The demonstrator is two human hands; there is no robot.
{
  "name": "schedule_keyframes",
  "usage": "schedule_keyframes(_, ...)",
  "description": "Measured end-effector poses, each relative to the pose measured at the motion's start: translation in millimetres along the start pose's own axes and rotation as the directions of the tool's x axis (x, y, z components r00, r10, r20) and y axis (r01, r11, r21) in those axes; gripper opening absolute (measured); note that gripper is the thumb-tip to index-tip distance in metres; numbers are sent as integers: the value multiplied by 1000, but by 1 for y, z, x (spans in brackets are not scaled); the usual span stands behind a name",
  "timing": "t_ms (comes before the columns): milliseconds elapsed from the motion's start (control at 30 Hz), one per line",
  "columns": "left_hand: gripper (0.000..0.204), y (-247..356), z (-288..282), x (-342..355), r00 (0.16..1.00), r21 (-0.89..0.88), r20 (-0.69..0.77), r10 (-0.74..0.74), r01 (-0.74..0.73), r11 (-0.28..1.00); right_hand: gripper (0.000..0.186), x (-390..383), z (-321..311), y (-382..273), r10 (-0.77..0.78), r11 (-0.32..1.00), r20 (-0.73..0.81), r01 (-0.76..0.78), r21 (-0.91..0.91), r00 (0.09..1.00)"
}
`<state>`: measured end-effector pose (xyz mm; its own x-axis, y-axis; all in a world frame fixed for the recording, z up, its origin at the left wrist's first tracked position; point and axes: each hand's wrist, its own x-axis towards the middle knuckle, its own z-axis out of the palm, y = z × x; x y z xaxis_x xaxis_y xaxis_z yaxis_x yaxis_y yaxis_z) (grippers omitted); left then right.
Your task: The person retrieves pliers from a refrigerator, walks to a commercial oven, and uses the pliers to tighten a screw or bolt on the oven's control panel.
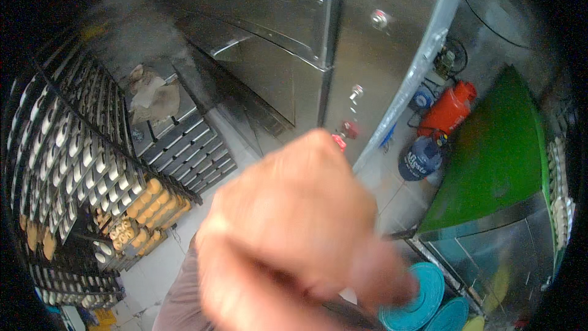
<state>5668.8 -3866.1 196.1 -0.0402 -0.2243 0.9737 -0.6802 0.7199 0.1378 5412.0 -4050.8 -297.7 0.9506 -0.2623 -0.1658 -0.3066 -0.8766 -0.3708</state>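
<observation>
Very close in front of me, a bare hand [288,202] fills the lower middle of the view, smeared by motion. Its bent knuckles point up and away, and a blurred digit reaches right, over a round teal lid [422,288]. Below a dark gap, another band of skin crosses toward the lower edge; whether it belongs to the same hand or my other one, I cannot tell. Nothing held shows, though the fingers are too blurred to read. Behind the knuckles stands a large steel oven-like cabinet [269,79] with red knobs [349,129] low on its panel.
Tall racks [79,147] of pale dough pieces line the left, with browned bread [159,205] on lower trays. A low black rack [190,153] bears a crumpled cloth [153,95]. To the right are a red gas cylinder [447,110], a dark blue bottle [420,158] and a green panel [496,159].
</observation>
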Motion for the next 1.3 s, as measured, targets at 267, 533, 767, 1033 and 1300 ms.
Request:
schedule_keyframes(267,16,61,-67,-14,900,49,-284,-331,358,932,48,43,-8,-72,160,982,49,-164,89,986)
schedule_keyframes(533,33,38,-252,-38,995,212,-97,-18,39,977,52,127,54,-189,95,995,126,-100,27,987)
schedule_keyframes(767,41,-102,-386,-140,599,18,-701,-387,558,830,46,207,77,-295,219,968,529,-250,-13,820)
schedule_keyframes(1033,72,-219,-451,-248,19,-655,-397,-918,695,297,47,255,65,-346,166,974,510,-222,50,844)
schedule_keyframes(1300,20,-284,-459,-240,48,-776,-337,-940,551,307,49,245,63,-345,209,961,504,-271,51,838)
